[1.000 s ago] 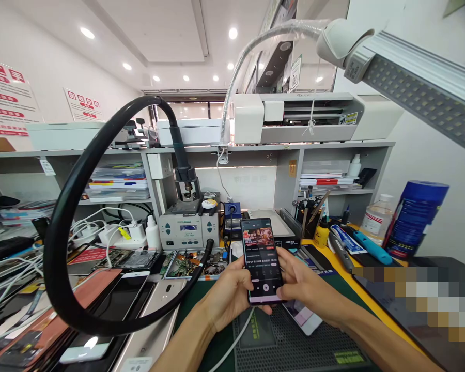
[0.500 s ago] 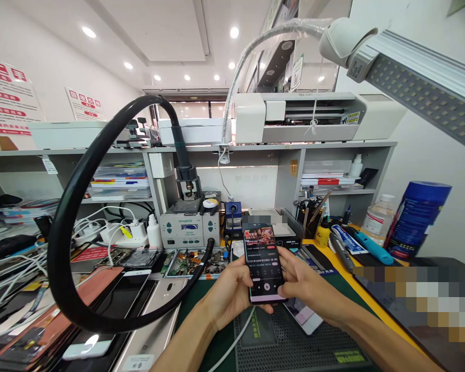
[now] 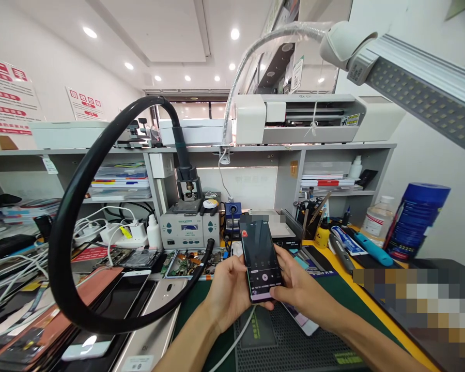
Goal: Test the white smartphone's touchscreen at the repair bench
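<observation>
A smartphone (image 3: 262, 261) with a lit screen is held upright between both hands, above the work mat. My left hand (image 3: 229, 287) wraps its left edge, thumb along the side and fingers behind. My right hand (image 3: 294, 284) grips the right edge, its thumb at the lower right of the screen. On the dark screen a playback button and lines of text show. Under the hands a second, pale phone (image 3: 304, 319) lies partly hidden on the black perforated mat (image 3: 294, 346). A white cable (image 3: 238, 336) runs up toward the held phone; where it ends is hidden.
A thick black hose (image 3: 58, 248) loops across the left side, above several phones and a silver one (image 3: 151, 330). Behind stand a hot-air station (image 3: 188, 230) and a tray of circuit parts (image 3: 194, 263). Bottles, a blue can (image 3: 418, 222) and a lamp (image 3: 422, 88) are at right.
The screen content has changed from a colourful page to a mostly dark one. The phone has shifted slightly left, and my right thumb has moved a little left with it.
</observation>
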Demonstrator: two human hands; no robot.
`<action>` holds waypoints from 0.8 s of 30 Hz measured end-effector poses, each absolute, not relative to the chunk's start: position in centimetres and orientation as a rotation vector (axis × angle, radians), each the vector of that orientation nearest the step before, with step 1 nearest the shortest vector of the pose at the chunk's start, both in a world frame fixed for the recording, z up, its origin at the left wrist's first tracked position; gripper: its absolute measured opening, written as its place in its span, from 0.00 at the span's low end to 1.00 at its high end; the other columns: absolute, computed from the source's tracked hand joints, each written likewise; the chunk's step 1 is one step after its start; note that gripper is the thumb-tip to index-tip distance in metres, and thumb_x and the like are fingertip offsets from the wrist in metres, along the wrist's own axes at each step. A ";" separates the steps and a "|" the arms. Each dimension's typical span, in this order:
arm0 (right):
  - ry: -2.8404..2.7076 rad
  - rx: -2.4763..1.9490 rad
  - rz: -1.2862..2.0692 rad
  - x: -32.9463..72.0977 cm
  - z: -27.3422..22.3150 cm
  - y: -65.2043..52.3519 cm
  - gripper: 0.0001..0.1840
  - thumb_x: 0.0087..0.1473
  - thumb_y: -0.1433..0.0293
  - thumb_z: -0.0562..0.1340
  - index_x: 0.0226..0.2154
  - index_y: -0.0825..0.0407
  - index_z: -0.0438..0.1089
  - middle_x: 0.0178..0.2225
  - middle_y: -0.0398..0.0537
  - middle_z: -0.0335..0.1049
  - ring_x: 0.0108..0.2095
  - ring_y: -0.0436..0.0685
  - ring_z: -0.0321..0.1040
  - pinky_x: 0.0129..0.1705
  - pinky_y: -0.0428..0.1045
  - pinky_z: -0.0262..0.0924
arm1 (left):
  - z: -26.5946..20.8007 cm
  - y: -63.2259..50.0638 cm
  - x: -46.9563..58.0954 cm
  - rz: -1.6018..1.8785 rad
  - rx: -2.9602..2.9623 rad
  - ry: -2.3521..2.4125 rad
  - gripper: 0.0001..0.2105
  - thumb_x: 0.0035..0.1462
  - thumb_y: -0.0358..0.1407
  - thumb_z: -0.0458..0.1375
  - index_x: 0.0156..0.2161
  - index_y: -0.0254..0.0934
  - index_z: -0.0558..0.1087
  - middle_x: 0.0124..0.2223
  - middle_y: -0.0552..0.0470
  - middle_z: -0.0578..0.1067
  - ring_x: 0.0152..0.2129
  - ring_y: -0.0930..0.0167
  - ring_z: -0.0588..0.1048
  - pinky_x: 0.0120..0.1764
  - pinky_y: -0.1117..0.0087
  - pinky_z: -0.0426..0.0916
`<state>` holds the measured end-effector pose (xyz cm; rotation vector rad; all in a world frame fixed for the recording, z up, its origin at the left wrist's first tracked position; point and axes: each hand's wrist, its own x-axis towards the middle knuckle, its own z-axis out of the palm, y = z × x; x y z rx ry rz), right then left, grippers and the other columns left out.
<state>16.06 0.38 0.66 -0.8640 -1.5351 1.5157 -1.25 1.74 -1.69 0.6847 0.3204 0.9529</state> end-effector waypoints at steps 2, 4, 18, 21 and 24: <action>-1.536 -0.856 1.497 15.9 0.6 0.4 0.48 0.45 0.77 0.65 0.65 0.42 0.48 0.63 0.51 0.59 0.47 0.59 0.68 0.41 0.52 0.67 | -1.6 1.7 -1.2 0.957 0.678 0.316 0.23 0.49 0.34 0.50 0.52 0.35 0.69 0.40 0.44 0.75 0.35 0.62 0.76 0.36 0.58 0.73; -1.535 -0.853 1.496 16.0 0.5 0.4 0.47 0.45 0.77 0.65 0.65 0.42 0.48 0.63 0.51 0.59 0.49 0.60 0.67 0.40 0.52 0.67 | -1.6 1.6 -1.2 0.959 0.675 0.311 0.23 0.49 0.35 0.50 0.52 0.35 0.69 0.40 0.44 0.75 0.35 0.62 0.75 0.36 0.58 0.73; -1.476 -0.918 1.358 15.4 -0.3 0.7 0.37 0.49 0.70 0.67 0.60 0.45 0.57 0.57 0.50 0.68 0.56 0.62 0.65 0.53 0.55 0.63 | -1.9 1.7 -1.1 0.991 0.728 0.323 0.21 0.52 0.37 0.50 0.51 0.34 0.71 0.39 0.43 0.75 0.31 0.63 0.74 0.28 0.62 0.73; -1.437 -0.929 1.379 15.5 0.1 0.8 0.34 0.49 0.69 0.67 0.59 0.44 0.60 0.56 0.48 0.70 0.48 0.61 0.69 0.47 0.53 0.64 | -1.8 1.6 -1.0 0.995 0.743 0.346 0.22 0.52 0.37 0.49 0.51 0.33 0.71 0.41 0.42 0.75 0.31 0.61 0.74 0.27 0.60 0.73; -1.389 -0.950 1.427 15.9 1.0 1.0 0.24 0.55 0.62 0.63 0.54 0.46 0.67 0.48 0.47 0.75 0.40 0.59 0.71 0.41 0.53 0.63 | -1.5 1.3 -0.8 0.988 0.768 0.380 0.23 0.55 0.38 0.49 0.53 0.31 0.70 0.44 0.39 0.75 0.34 0.58 0.75 0.27 0.59 0.74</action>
